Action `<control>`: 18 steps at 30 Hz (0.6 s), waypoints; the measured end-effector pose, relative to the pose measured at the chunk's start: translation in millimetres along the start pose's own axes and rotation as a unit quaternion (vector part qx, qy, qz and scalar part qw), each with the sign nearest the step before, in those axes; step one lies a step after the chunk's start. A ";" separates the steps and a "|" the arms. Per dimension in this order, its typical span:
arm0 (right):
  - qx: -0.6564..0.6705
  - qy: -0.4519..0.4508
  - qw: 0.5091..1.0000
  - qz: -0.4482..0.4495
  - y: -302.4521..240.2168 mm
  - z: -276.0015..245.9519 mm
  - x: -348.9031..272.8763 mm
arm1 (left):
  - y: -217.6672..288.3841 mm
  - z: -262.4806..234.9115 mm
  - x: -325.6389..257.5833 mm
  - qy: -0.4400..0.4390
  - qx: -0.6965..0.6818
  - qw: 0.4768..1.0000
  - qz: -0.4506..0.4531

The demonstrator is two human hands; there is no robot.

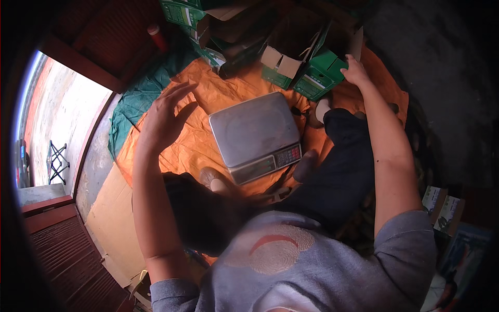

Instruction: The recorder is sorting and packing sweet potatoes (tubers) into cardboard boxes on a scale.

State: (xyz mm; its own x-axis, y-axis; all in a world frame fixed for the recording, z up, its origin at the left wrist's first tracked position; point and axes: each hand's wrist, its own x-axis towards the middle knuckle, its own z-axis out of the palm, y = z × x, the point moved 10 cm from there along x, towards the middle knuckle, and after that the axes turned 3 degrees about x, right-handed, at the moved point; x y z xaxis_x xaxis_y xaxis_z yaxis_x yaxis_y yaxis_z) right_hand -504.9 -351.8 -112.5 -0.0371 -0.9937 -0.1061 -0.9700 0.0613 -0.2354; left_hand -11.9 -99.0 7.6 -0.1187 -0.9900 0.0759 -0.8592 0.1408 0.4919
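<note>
My left hand point(165, 118) hovers over the orange sheet to the left of the scale, thumb apart from the fingers, holding nothing. My right hand point(356, 73) reaches far forward and grips the right edge of an open green cardboard box point(319, 75); part of its fingers is hidden by the box. A second green box point(278, 67) with raised brown flaps stands against it on the left. Between my feet lies a digital weighing scale point(253, 127) with a bare metal plate; its keypad faces me.
An orange sheet point(195, 145) and a green sheet point(125, 117) cover the floor. More green boxes point(184, 13) stand at the far left, near a red cylinder point(157, 37). A flattened cardboard point(112, 223) lies left of my leg. Small cartons point(444, 210) sit at the right.
</note>
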 end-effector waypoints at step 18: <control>-0.092 0.097 0.990 -0.049 -21.4 -44.6 -1.1 | -32.8 62.2 25.0 -0.053 0.006 0.998 -0.035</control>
State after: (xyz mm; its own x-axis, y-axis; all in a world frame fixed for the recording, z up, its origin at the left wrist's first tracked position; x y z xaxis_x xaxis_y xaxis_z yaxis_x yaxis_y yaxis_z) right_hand -494.8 -356.2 -64.2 0.0310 -0.9945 0.1000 -0.9979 -0.0366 -0.0539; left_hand -17.7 -128.8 -60.6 -0.1093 -0.9927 -0.0514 -0.8728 0.0711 0.4830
